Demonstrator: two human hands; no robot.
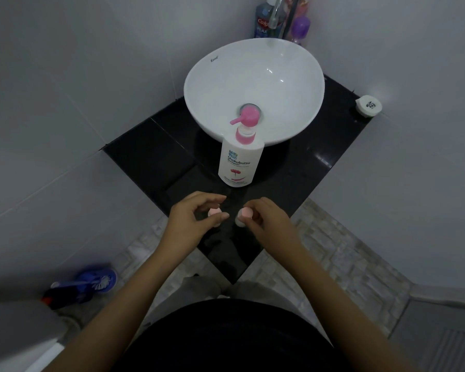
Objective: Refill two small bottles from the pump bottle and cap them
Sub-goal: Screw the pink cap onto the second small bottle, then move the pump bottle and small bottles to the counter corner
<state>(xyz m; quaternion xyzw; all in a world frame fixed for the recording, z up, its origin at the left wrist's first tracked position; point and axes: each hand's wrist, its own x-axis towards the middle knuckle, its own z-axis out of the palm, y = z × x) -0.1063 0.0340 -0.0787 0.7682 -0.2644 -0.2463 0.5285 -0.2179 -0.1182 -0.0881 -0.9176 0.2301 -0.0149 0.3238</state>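
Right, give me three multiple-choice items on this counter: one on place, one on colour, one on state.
1. The pump bottle stands:
A. in the basin
B. on the black counter, before the basin
C. on the floor

2. Its pump head is:
A. pink
B. blue
C. white

3. The two small bottles are:
A. capped
B. uncapped
C. tipped over

Answers: 1 B, it stands on the counter; 2 A, the head shows pink; 3 A, pink caps sit on the left small bottle and the right small bottle, under the left hand and right hand.
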